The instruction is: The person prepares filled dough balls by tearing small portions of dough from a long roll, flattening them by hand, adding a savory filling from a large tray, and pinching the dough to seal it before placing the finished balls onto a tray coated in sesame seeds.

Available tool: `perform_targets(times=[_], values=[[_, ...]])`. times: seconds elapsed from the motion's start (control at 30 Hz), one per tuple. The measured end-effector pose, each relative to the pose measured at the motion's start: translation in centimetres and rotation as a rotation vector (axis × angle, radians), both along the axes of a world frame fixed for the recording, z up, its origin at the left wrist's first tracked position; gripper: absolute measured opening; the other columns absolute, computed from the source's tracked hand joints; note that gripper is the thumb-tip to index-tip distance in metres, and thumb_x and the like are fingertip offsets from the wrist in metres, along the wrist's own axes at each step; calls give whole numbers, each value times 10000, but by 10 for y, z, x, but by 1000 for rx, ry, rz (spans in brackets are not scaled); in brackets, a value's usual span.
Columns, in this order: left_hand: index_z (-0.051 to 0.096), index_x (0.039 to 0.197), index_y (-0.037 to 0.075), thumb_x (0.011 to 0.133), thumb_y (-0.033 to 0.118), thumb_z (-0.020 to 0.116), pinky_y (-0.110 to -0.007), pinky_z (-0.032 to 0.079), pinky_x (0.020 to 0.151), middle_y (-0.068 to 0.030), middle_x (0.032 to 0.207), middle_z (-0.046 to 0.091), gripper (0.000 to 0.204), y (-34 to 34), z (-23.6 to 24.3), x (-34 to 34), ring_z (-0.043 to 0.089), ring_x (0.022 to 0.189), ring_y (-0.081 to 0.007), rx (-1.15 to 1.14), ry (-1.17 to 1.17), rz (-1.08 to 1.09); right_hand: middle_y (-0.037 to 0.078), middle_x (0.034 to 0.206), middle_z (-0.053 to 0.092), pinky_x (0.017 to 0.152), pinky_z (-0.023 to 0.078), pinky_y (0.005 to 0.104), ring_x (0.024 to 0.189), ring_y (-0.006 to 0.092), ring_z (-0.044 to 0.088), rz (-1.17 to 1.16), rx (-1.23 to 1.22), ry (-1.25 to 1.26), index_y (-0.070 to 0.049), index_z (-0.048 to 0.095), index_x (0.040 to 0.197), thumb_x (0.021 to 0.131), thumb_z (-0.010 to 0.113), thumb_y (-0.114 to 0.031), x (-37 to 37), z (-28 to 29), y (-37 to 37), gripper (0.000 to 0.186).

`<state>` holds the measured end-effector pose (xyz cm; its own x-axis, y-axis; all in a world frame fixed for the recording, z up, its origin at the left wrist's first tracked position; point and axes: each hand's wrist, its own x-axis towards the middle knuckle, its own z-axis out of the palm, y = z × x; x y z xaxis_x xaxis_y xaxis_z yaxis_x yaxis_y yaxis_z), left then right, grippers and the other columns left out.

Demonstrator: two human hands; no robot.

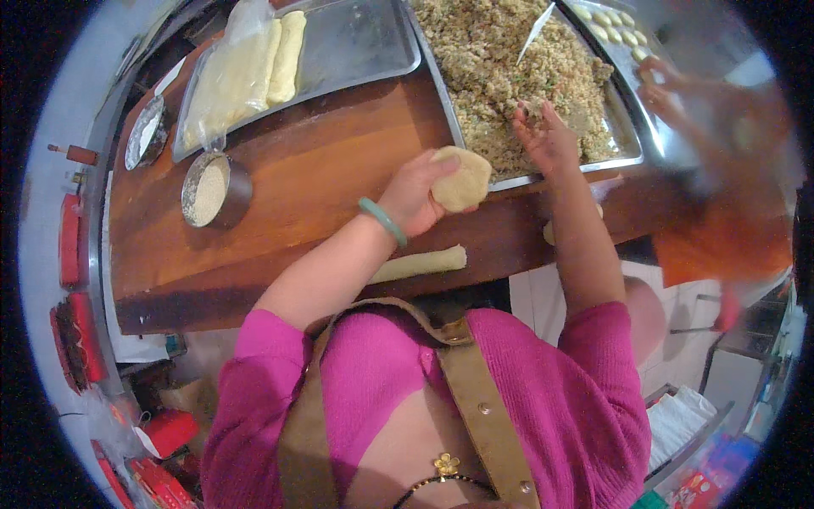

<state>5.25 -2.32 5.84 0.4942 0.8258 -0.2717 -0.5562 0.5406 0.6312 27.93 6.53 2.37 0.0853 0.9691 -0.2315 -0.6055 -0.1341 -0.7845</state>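
A flattened round piece of pale dough (460, 181) is gripped by my left hand (415, 193), which wears a green bangle, over the front of the wooden table (297, 212). My right hand (551, 146) is at the near part of a large metal tray (632, 136) of crumbly grain filling (475, 59), its fingers curled around a small clump of filling (532, 110). A white spatula (536, 30) stands in the filling. A long roll of dough (424, 264) lies near the table's front edge, below my left hand.
A metal tray (356, 42) holds bagged dough (229, 81) and dough logs. A pot (203, 191) of pale grains and a bowl (146, 131) sit at left. At right, another person's blurred hand (666, 93) works by a tray of small pale pieces (610, 25).
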Motion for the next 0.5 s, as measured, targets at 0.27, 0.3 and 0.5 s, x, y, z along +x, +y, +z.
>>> perform_targets(times=[0.27,0.3,0.5], values=[[408,1241,68,816,250,556,-500,377,919,-171,1253,422,485,3,36,1,433,1141,-312,124,-264,-138,46,818,542,692,493,367,652,122,512,102,11,-59,-59,528,937,862,509,-242,-7,19,-5,199],[389,1267,87,819,296,552,-536,355,928,-178,1294,382,521,3,55,-4,396,1178,-330,113,-340,-150,43,819,541,685,498,358,657,121,514,143,29,-129,-53,529,943,862,505,-232,-6,26,-6,198],[353,1271,19,829,437,478,-545,294,966,-208,1327,324,621,12,28,9,324,1222,-362,-51,-520,-252,43,728,484,461,391,260,556,114,439,126,-34,-214,-60,488,783,866,505,-318,-14,29,4,272]])
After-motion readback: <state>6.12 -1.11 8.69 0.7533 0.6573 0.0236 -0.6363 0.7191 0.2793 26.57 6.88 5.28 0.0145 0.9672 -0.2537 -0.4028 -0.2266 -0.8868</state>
